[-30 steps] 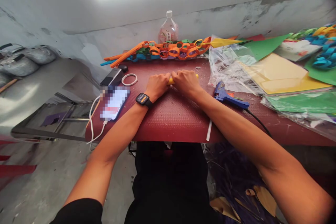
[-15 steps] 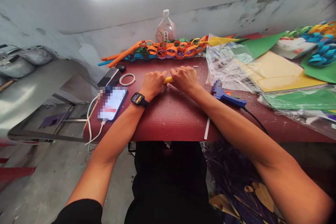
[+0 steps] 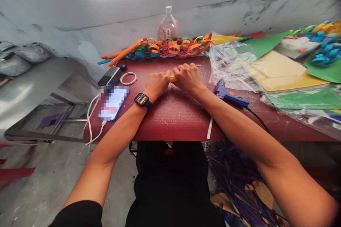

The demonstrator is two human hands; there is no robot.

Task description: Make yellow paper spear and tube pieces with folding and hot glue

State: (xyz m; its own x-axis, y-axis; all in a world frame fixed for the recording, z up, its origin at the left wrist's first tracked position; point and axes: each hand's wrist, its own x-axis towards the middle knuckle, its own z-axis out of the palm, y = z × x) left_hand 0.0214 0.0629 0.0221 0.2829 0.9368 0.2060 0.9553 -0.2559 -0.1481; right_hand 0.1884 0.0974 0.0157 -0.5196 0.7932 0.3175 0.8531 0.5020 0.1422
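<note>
Over the middle of the red table, my left hand [image 3: 157, 83] and my right hand [image 3: 188, 77] are both closed, knuckles up, on one yellow paper strip [image 3: 173, 78]. Only a short piece of the strip shows in the gap between the fists; my fingers hide the rest. A black watch sits on my left wrist. Behind my hands lies a pile of paper chains [image 3: 170, 48], mostly orange with some blue, green and purple links. To the right of my right forearm rests a blue glue gun [image 3: 230, 96], with a clear glue stick [image 3: 210, 128] at the table's front edge.
On the left are a phone [image 3: 114, 103] with a white cable, a roll of white tape [image 3: 128, 78] and a dark box [image 3: 110, 75]. A plastic bottle [image 3: 168, 28] stands at the wall. Plastic bags and coloured paper sheets [image 3: 282, 74] cover the right side.
Both hands keep their grip on the yellow strip. The gap between the fists widened a little, then narrowed slightly. The whole view has shifted slightly.
</note>
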